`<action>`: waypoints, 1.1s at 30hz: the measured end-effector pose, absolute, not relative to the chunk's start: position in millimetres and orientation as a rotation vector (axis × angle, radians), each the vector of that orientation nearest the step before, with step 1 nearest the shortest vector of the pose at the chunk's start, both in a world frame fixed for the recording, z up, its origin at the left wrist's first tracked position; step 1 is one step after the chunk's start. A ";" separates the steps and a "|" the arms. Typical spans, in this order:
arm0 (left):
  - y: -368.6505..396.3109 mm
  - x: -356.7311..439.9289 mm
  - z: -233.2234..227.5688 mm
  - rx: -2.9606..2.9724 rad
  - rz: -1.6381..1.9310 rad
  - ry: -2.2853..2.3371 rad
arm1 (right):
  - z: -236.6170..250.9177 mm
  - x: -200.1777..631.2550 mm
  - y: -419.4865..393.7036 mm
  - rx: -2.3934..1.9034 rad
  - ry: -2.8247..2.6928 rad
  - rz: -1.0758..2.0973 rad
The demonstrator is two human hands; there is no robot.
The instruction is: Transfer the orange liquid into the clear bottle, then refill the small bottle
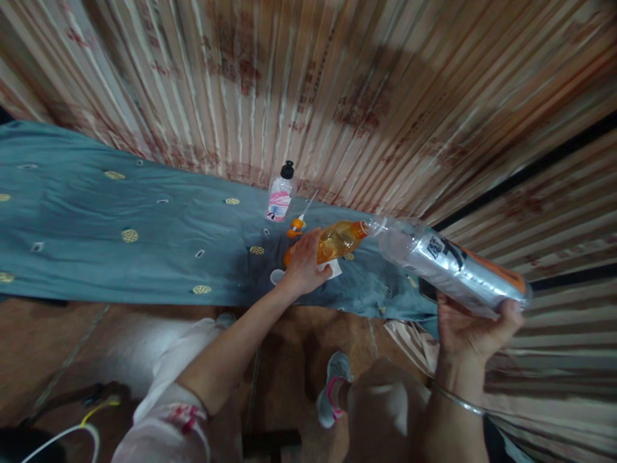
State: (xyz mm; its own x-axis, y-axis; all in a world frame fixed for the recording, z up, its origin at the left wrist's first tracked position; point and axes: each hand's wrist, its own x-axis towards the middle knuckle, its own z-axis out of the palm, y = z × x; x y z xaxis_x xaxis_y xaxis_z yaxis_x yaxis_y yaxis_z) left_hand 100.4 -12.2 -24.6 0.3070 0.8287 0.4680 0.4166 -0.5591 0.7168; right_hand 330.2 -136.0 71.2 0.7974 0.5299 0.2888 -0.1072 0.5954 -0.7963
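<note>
My left hand [304, 262] is wrapped round an amber plastic bottle [341, 240], tilted so its neck points up to the right. In my right hand [475, 328] lies a large clear plastic bottle [450, 262] with a silver and orange label, gripped near its base and tipped towards the left. The two bottle mouths meet, or nearly so; I cannot tell whether liquid is passing. Just beyond my left hand rests an orange pump top [295, 226] with a thin tube. A small round white cap [276, 277] sits by my left wrist.
A clear bottle with a black cap [280, 198] and pink label stands at the back. All this is on a narrow surface with a teal patterned cloth [159, 244]. A pleated curtain [270, 96] hangs behind. White paper [333, 269] lies below the amber bottle.
</note>
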 end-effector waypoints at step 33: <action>-0.1 76.6 -31.2 1.977 1.227 0.891 | 57.4 324.9 -126.7 -0.848 -0.501 0.476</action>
